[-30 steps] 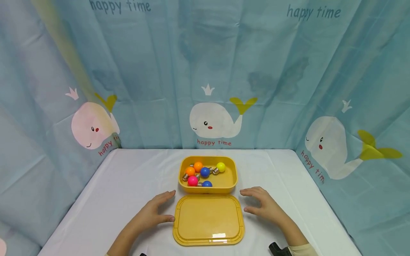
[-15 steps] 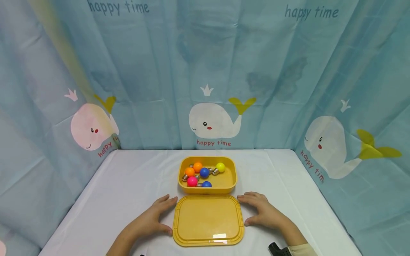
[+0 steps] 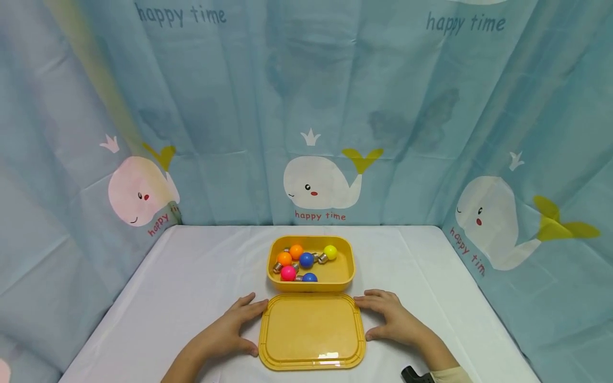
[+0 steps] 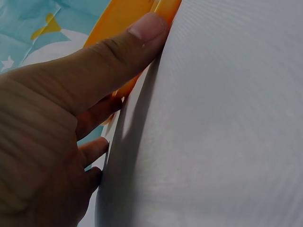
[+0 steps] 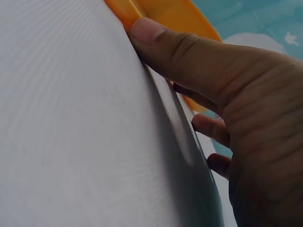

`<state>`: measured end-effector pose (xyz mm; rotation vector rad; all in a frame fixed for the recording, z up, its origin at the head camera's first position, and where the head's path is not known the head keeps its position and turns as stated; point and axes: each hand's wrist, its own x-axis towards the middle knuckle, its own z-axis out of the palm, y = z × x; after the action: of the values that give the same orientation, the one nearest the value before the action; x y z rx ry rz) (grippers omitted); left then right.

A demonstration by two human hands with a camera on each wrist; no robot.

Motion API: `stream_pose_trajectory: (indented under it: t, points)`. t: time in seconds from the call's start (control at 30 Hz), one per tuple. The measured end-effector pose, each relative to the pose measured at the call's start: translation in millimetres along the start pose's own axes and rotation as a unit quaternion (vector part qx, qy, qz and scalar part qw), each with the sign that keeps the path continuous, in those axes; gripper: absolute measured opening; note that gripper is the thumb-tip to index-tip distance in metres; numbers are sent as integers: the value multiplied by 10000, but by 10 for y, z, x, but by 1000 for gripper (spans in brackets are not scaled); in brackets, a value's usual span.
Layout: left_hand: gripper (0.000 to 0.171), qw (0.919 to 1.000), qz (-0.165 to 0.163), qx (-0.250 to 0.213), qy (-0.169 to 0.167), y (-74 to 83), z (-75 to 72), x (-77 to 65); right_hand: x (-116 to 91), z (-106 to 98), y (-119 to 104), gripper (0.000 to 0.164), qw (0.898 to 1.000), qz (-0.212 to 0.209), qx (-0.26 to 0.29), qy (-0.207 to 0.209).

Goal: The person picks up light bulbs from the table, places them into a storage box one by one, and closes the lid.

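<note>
A flat yellow lid [image 3: 312, 332] lies on the white tabletop, directly in front of a yellow box [image 3: 311, 286]. At the lid's left side is my left hand [image 3: 229, 331], its thumb and forefinger spread along the edge with the fingertips right at the rim. My right hand [image 3: 395, 320] mirrors it on the right side, fingertip at the far corner and thumb by the side edge. Both wrist views show the thumb at the yellow rim, the other fingers extended low over the cloth. Neither hand grips anything.
Inside the box lie several small coloured bulbs with metal screw bases, among them a pink bulb [image 3: 288, 273] and a yellow bulb [image 3: 330, 252]. A blue curtain [image 3: 230, 186] printed with whales encloses the white table [image 3: 191, 276] at the back and sides.
Both hands have come in closer to the lid's side edges, and the thumbs have shifted toward the near side. The lid and the box of bulbs stay in place.
</note>
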<state>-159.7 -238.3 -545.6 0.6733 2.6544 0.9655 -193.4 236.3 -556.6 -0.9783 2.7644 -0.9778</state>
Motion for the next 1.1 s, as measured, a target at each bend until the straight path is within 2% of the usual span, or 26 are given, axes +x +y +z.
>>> stream_pose_trajectory:
  t: [0.13,0.37,0.7,0.9,1.1]
  points:
    - [110,10000,-85,-32,9,-13,13,14,1,13,-2,82,9999,88,96,20]
    - [109,9993,-232,-284,70,-37,13,-4,-7,33,3,79,9997,-1,171,181]
    - [95,9971,-90,-738,151,-21,-61,-36,0,-9,28,75,9985,172,498,170]
    - [90,9950,-62,-965,232,13,-80,-45,-9,-42,27,70,9979,33,614,210]
    - [81,9937,84,-1084,280,73,-115,-45,-30,-83,30,61,9939,18,1065,297]
